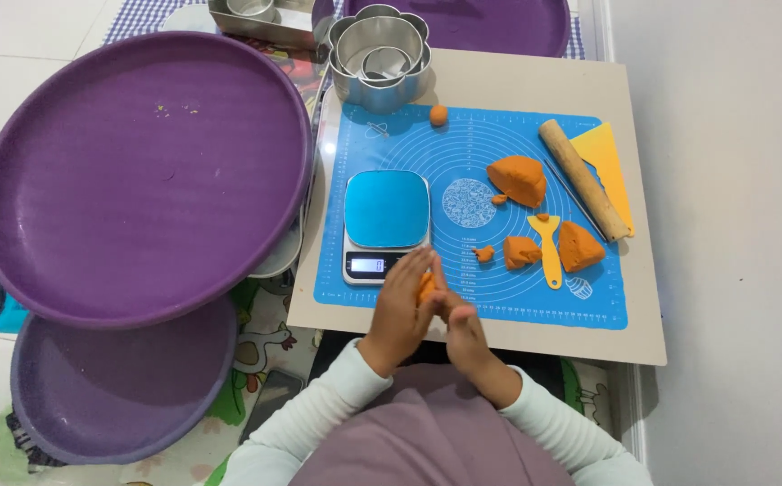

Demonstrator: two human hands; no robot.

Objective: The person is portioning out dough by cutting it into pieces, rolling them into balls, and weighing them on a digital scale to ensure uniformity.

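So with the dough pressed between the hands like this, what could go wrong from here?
1. The hands work the small orange dough piece close to the kitchen scale; a knock might shift it.
2. The piece sits near the board's front edge, so a slip could drop it off.
3. Small crumbs on the blue mat might stick to the piece.

3 purple trays, 1 kitchen scale, 1 rolling pin, 3 large orange dough chunks, 1 blue mat
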